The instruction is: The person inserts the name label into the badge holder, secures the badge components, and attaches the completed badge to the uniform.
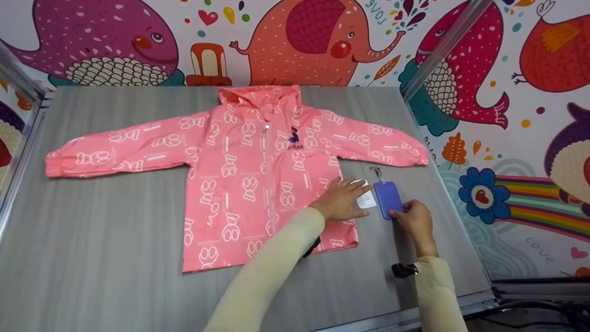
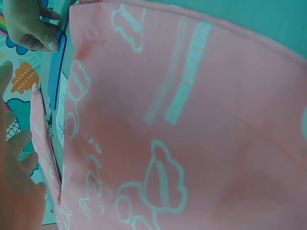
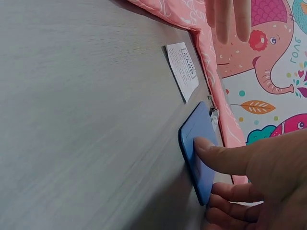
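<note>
My right hand [image 1: 417,222] pinches the lower right corner of a purple-blue badge holder [image 1: 388,196], thumb on top and fingers at its edge. A metal clip [image 1: 377,172] sticks out from the holder's top end. Just left of it lies a white printed paper card [image 3: 183,68], flat on the table. My left hand [image 1: 340,201] is spread over the right edge of a pink hooded jacket [image 1: 239,180], its fingers straight and overlapping the card in the head view. In the right wrist view those fingers appear raised above the table, apart from the card.
The jacket lies spread front up across the grey table [image 1: 106,240], sleeves out to both sides, with a zip [image 1: 268,184] down its middle. Walls with cartoon animals stand behind and at the sides. A metal frame edge [image 1: 474,302] runs along the near right side.
</note>
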